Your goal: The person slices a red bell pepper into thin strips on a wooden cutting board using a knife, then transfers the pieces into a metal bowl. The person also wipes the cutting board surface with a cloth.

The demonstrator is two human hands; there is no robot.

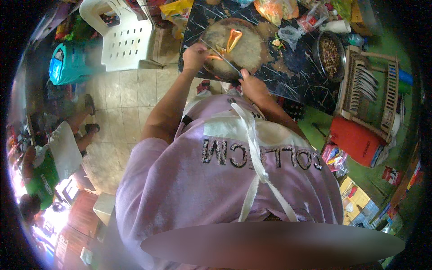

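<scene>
My right hand is closed on the handle of a kitchen knife, whose blade slants up and left across a round wooden chopping board. At the board's left edge, my left hand holds an orange pepper strip by one end, close under the blade. A larger orange pepper piece lies on the board beyond the blade, its hollow inner side showing. Small yellowish pieces lie beside it, partly behind the knife.
The black marble-patterned table also bears pepper scraps, plastic bags and a metal bowl of chopped food. A dish rack with plates stands right. A white plastic chair stands left; a person sits farther left.
</scene>
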